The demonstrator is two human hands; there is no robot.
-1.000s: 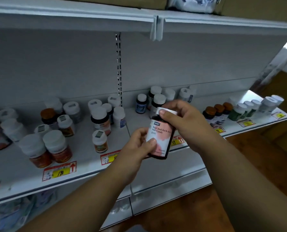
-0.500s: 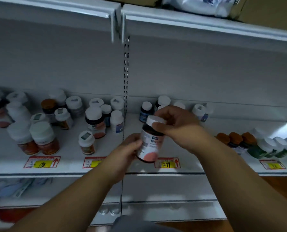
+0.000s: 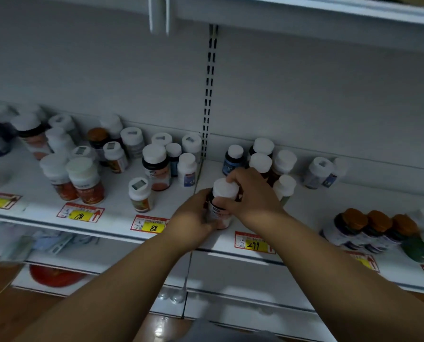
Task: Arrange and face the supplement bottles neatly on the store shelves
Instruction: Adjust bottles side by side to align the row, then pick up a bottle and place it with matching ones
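Observation:
A dark supplement bottle [image 3: 221,207] with a white cap and pink-and-white label stands near the front of the white shelf [image 3: 304,213], just right of the shelf joint. My left hand [image 3: 193,218] wraps its lower body from the left. My right hand [image 3: 250,196] grips its cap and upper part from the right. Behind it stand several white-capped bottles [image 3: 260,161], among them a blue-labelled one [image 3: 233,159]. A matching pink-labelled bottle [image 3: 156,166] stands on the left shelf section.
Several scattered bottles [image 3: 85,178] fill the left section. Three orange-capped bottles [image 3: 376,225] line the front right, with green ones beyond. Price tags 88 [image 3: 153,224] and 299 [image 3: 253,241] hang on the shelf edge. A lower shelf [image 3: 230,272] sits below.
Both hands have carried the bottle forward and down from mid-air onto the shelf front. The view has tilted lower and shifted right.

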